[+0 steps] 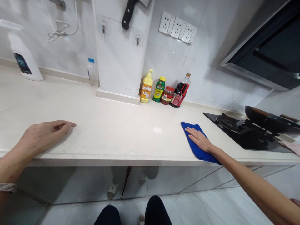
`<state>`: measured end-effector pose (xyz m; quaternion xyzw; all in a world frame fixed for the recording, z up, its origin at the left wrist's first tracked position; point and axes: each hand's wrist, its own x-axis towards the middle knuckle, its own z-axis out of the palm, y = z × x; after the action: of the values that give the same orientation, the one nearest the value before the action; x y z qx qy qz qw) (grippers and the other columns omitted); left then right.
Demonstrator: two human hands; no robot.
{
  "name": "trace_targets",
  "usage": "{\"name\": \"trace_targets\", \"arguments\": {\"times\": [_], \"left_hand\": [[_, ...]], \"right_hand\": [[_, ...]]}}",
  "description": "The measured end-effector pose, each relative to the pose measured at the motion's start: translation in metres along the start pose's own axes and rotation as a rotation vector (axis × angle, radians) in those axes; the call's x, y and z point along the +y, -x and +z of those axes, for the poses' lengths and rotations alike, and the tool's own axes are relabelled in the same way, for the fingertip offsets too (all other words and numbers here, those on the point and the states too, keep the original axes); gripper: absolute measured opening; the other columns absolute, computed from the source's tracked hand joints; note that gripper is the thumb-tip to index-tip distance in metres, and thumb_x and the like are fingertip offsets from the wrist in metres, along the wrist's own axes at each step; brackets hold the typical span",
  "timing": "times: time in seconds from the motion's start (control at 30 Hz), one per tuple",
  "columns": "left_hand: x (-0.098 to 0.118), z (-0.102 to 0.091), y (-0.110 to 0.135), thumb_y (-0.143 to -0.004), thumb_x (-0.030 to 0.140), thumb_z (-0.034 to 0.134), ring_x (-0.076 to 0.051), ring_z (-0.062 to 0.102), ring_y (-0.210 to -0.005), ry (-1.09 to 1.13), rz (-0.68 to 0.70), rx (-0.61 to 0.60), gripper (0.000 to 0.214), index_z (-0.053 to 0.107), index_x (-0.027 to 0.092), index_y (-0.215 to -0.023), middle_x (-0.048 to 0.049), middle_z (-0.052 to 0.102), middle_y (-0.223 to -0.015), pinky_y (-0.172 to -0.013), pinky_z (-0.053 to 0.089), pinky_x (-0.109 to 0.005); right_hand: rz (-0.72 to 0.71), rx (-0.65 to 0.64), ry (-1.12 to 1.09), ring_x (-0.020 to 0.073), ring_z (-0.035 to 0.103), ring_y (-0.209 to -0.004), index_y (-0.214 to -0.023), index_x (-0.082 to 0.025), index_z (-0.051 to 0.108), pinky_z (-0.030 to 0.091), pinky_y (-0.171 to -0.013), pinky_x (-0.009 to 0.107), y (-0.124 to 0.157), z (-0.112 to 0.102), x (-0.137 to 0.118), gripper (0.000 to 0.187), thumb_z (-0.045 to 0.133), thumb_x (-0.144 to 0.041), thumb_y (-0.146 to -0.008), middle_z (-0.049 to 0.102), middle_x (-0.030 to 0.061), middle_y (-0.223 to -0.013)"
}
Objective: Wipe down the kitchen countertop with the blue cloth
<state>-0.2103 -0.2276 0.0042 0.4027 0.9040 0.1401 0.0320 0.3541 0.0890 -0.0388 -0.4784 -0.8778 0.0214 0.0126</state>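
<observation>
Our right hand (200,140) lies flat, fingers slightly spread, on the blue cloth (196,150) right of centre, our left hand (45,135) rests bent at left, pinching unclear, and the counter (112,128), faintly specked centre-left, seems only partly wiped.

A wok (269,122) sits atop the gas stove (250,142) in a kitchen, with sauce bottles (159,90) to the stove's left.

Right hand (199,139), fingers (192,132) flat on a blue cloth (198,153) atop the white counter (117,131)
</observation>
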Motion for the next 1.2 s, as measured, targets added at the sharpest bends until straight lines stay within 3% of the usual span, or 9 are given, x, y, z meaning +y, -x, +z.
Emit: {"name": "trace_targets", "arguments": {"times": [0.17, 0.43, 0.77, 1.0, 1.2], "left_hand": [[-0.003, 0.006, -0.004, -0.091, 0.063, 0.034, -0.032, 0.062, -0.102, 0.008, 0.015, 0.022, 0.062, 0.067, 0.027, -0.131, -0.0068, 0.072, -0.123, -0.082, 0.043, -0.033], [0.004, 0.006, 0.000, -0.093, 0.061, 0.029, -0.032, 0.062, -0.096, -0.026, 0.002, 0.010, 0.063, 0.065, 0.027, -0.133, -0.0111, 0.073, -0.118, -0.082, 0.045, -0.037], [0.010, 0.005, 0.009, -0.091, 0.060, 0.033, -0.036, 0.062, -0.099, 0.057, 0.021, 0.005, 0.061, 0.065, 0.025, -0.129, -0.0126, 0.072, -0.117, -0.090, 0.046, -0.048], [0.011, 0.007, 0.009, -0.091, 0.056, 0.034, -0.031, 0.063, -0.091, 0.095, 0.017, 0.005, 0.055, 0.067, 0.027, -0.124, -0.0095, 0.074, -0.112, -0.082, 0.046, -0.041], [0.006, 0.012, 0.010, -0.092, 0.053, 0.033, -0.032, 0.064, -0.091, 0.153, 0.060, 0.036, 0.054, 0.070, 0.025, -0.120, -0.0113, 0.074, -0.108, -0.079, 0.044, -0.043]], "right_hand": [[0.067, -0.009, 0.033, 0.0228, 0.007, -0.158, -0.165, -0.030, 0.025, 0.007, -0.127, 0.049, 0.011, 0.004, -0.028, 0.063, 0.018, -0.047, -0.104, 0.014, -0.0015, -0.170], [0.193, -0.030, 0.043, 0.0341, 0.010, -0.157, -0.166, -0.024, 0.021, 0.013, -0.123, 0.061, -0.005, -0.002, -0.119, 0.068, 0.015, -0.053, -0.105, 0.012, 0.0046, -0.171], [-0.045, -0.051, -0.005, 0.0430, 0.008, -0.155, -0.165, -0.019, 0.023, 0.010, -0.120, 0.068, -0.042, -0.007, -0.265, 0.068, 0.019, -0.053, -0.106, 0.011, 0.0110, -0.171], [-0.081, -0.033, -0.010, 0.0445, 0.013, -0.154, -0.164, -0.017, 0.024, 0.013, -0.117, 0.072, -0.091, -0.007, -0.324, 0.070, 0.017, -0.052, -0.105, 0.014, 0.0138, -0.170], [-0.112, -0.005, -0.004, 0.0460, 0.017, -0.152, -0.162, -0.017, 0.027, 0.014, -0.115, 0.074, -0.123, -0.002, -0.372, 0.069, 0.018, -0.052, -0.104, 0.019, 0.0153, -0.169]]}}
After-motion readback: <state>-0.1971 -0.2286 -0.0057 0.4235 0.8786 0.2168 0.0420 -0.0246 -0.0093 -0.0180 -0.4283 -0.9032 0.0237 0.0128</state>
